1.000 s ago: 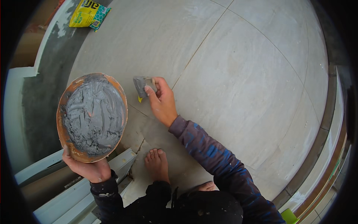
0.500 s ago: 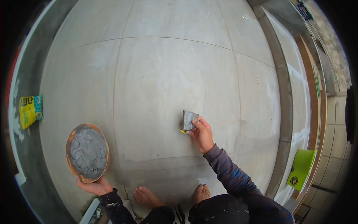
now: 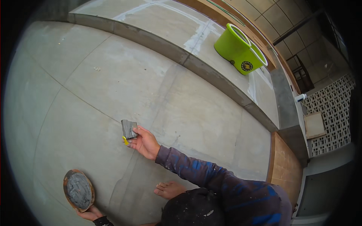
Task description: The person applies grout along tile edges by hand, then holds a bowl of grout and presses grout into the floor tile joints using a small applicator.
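Observation:
My left hand (image 3: 90, 214), at the lower left, is closed on the edge of a brown oval bowl (image 3: 93, 194). Thick grey paste (image 3: 78, 189), with a stirred surface, lies inside it. Out over the tiled floor, my right hand (image 3: 147, 144) pinches a small flat spreader (image 3: 128, 128) between thumb and fingers. Grey paste coats the spreader, and a yellow part sticks out at its lower corner by my fingertips. The spreader appears held above the floor, apart from the bowl. Part of my left hand is hidden under the bowl.
Large grey floor tiles (image 3: 102, 150) with thin joints spread around my bare foot (image 3: 169, 189). A raised tiled ledge (image 3: 151, 22) with white-smeared joints runs along the far right, bearing a green mop bucket (image 3: 230, 45). Beyond stand a brown-tiled step (image 3: 285, 156) and a pierced block wall (image 3: 335, 109).
My view has swung to the right, bringing the whole green bucket and pierced wall into sight. The yellow-and-teal packet at the left has left the view. Both hands keep their holds.

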